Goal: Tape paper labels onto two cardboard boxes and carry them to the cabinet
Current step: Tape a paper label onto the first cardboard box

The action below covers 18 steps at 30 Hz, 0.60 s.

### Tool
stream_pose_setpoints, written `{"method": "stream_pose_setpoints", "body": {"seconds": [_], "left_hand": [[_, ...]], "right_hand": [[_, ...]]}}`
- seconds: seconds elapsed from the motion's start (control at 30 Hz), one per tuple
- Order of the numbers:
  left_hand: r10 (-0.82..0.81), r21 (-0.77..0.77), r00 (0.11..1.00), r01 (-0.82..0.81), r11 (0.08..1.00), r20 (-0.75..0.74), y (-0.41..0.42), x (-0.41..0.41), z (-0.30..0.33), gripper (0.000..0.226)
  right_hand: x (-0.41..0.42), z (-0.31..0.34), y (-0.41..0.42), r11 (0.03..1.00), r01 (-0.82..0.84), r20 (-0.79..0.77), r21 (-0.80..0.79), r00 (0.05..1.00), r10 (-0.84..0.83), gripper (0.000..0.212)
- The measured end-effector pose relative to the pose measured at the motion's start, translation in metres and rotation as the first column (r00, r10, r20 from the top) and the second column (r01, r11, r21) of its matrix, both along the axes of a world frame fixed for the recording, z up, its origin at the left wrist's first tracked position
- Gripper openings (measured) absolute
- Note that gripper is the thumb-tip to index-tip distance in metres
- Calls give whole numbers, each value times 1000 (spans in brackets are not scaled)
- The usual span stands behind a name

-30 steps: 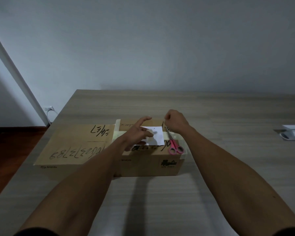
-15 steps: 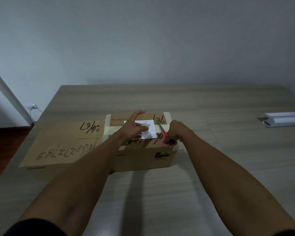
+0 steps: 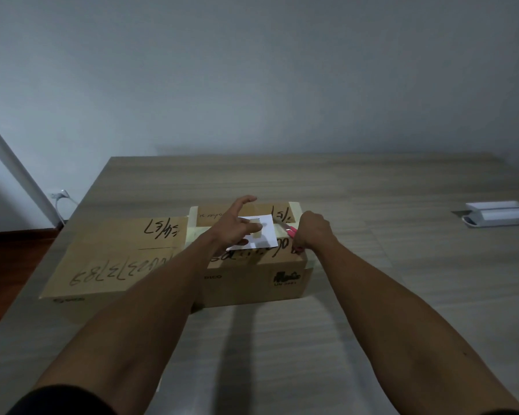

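Two cardboard boxes stand side by side on the table: a low wide box (image 3: 114,259) with black handwriting on the left and a taller box (image 3: 252,280) on the right. A white paper label (image 3: 267,233) lies on top of the taller box. My left hand (image 3: 234,226) rests on the label, its thumb pressing a short strip of tape (image 3: 256,230) onto the paper while the index finger lifts off. My right hand (image 3: 312,232) grips the pink scissors (image 3: 289,233) at the box's right top edge, the blades pointing toward the label.
A white flat object (image 3: 498,217) lies far right on the wooden table (image 3: 372,324). The table's left edge drops to a dark wood floor (image 3: 9,265). A wall socket with a cable (image 3: 59,194) sits at the back left.
My right hand dropped from the far edge of the box onto the pink scissors and closed round them. My left hand stayed on the label, thumb on the tape.
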State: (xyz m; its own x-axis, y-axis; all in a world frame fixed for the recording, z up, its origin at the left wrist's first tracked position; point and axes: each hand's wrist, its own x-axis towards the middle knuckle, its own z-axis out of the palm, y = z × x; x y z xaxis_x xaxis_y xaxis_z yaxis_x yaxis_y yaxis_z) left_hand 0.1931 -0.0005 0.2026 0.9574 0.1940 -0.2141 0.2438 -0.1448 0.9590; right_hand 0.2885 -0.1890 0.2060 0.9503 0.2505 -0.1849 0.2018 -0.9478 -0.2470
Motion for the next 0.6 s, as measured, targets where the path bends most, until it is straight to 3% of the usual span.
{"method": "stream_pose_setpoints", "body": {"seconds": [0.13, 0.33, 0.53, 0.6], "left_hand": [[5, 15, 1000, -4, 1000, -12, 5, -1, 6, 65], [20, 41, 1000, -19, 999, -19, 18, -4, 18, 66], [53, 77, 998, -51, 996, -21, 38, -9, 26, 65], [65, 90, 998, -63, 994, -24, 45, -9, 28, 64]], "right_hand": [[9, 4, -4, 993, 61, 7, 96, 998, -62, 40], [30, 22, -5, 943, 122, -158, 308, 984, -76, 35], [46, 35, -10, 948, -30, -179, 317, 980, 90, 27], [48, 42, -12, 956, -95, -240, 279, 957, 165, 40]]}}
